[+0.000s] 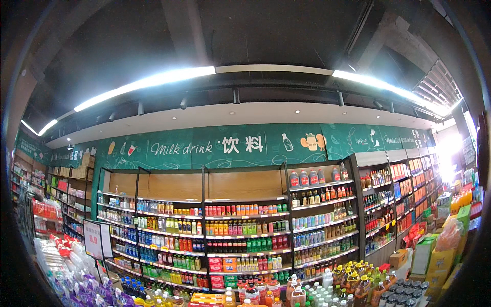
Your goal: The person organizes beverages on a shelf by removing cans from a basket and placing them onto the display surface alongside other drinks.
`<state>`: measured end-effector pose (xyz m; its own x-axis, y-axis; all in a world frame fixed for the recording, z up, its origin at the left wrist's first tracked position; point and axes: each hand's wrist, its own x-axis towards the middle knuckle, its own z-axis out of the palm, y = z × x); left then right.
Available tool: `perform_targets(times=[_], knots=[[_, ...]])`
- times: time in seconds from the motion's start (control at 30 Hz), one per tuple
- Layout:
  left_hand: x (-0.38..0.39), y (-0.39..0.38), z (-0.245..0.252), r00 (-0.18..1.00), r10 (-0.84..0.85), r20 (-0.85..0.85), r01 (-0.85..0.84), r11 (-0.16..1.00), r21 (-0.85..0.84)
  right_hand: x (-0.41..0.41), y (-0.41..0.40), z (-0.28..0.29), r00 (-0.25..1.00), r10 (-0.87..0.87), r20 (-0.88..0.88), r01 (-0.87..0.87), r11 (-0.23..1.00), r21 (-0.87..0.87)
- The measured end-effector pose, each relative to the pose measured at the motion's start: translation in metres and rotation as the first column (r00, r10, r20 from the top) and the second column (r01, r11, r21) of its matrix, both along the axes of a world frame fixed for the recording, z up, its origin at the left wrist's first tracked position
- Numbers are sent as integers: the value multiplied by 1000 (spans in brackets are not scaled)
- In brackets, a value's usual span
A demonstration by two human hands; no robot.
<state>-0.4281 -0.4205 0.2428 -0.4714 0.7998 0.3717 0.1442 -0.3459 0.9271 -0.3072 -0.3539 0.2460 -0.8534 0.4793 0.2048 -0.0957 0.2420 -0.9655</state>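
Note:
Neither of my hands is in view. Before me stands a long wall of shop shelves [249,234] filled with drink cans and bottles in rows. Red and orange cans [245,210] line an upper shelf in the middle. Large dark jugs with red labels [303,178] stand on the top shelf to the right. Above the shelves runs a green sign board [238,147] with white lettering and drawings. Along the bottom edge are bottles with yellow caps [355,276], clear pale-capped bottles [326,293] and dark cans in a pack [402,293].
White-and-purple packages [92,291] are heaped at the lower left beside a price sign on a stand [93,238]. Stacked yellow cartons [439,264] and a small cardboard box [398,258] are at the right. Liquor shelves [378,207] continue towards a bright opening.

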Motion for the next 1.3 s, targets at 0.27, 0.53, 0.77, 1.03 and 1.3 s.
perform_targets(times=[0.27,0.53,0.77,1.03,1.3], knots=[[-7,5,0,999,31,-36,-31,1000,-2,-6,8,13,999,20,-45,-20,1000,9],[2,-3,0,997,61,-40,-60,998,23,-6,-6,21,997,8,-76,-9,1000,-13],[9,-30,-32,993,109,-56,-111,993,-44,1,-24,-5,996,-73,-55,67,992,-105],[12,-27,-25,983,185,-19,-186,977,-102,1,-13,-26,965,-199,-172,189,979,-74],[19,-20,1,946,307,-103,-320,935,-155,-21,-10,-9,955,-194,-224,87,907,-413]])
